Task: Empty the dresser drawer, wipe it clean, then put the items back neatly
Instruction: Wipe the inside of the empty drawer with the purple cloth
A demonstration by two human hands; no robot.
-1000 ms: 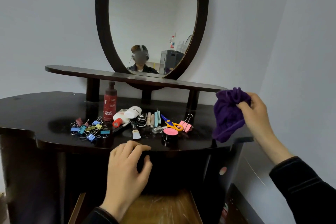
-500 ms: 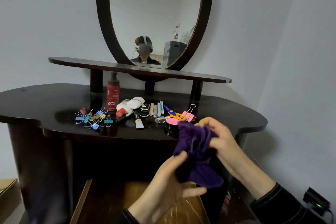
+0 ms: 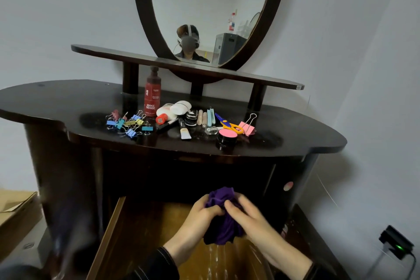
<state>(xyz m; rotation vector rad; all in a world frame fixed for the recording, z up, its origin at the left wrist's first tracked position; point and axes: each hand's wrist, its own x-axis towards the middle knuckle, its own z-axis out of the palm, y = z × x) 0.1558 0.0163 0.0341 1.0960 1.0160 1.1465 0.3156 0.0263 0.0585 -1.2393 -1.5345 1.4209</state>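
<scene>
A purple cloth [image 3: 223, 223] is bunched between both hands above the open drawer [image 3: 145, 227], whose bare wooden bottom shows. My left hand [image 3: 195, 223] grips the cloth from the left and my right hand [image 3: 252, 223] grips it from the right. On the dark dresser top [image 3: 56, 102] lie the drawer's items: a red bottle [image 3: 152, 93], several coloured binder clips [image 3: 129, 124], white tubes [image 3: 175, 108], scissors [image 3: 228, 123], a pink-lidded jar [image 3: 227, 137] and a large pink clip [image 3: 248, 126].
An oval mirror [image 3: 209, 7] stands on a narrow shelf [image 3: 261, 77] above the dresser top. A cardboard box [image 3: 16, 213] sits on the floor at the left. A black device with a green light [image 3: 396, 245] lies at the right by the wall.
My right hand brought the cloth from the dresser's right edge down over the drawer. My left hand left the dresser edge and took hold of the cloth too. The view tilted downward.
</scene>
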